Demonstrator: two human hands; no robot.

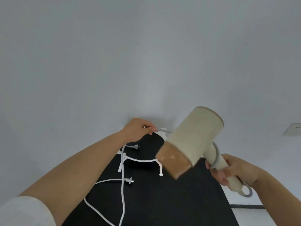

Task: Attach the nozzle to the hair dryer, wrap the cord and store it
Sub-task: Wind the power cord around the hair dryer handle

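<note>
Cord-wrapping in hand: right hand (234,170) grips the hair dryer (193,139) handle; left hand (138,129) pinches the cord (216,154). Next loop needs tension.

One view only, worn on the person's head; it faces forward and down over the black table (179,201), close above both forearms; pale wall fills everything toward twelve o'clock.
</note>
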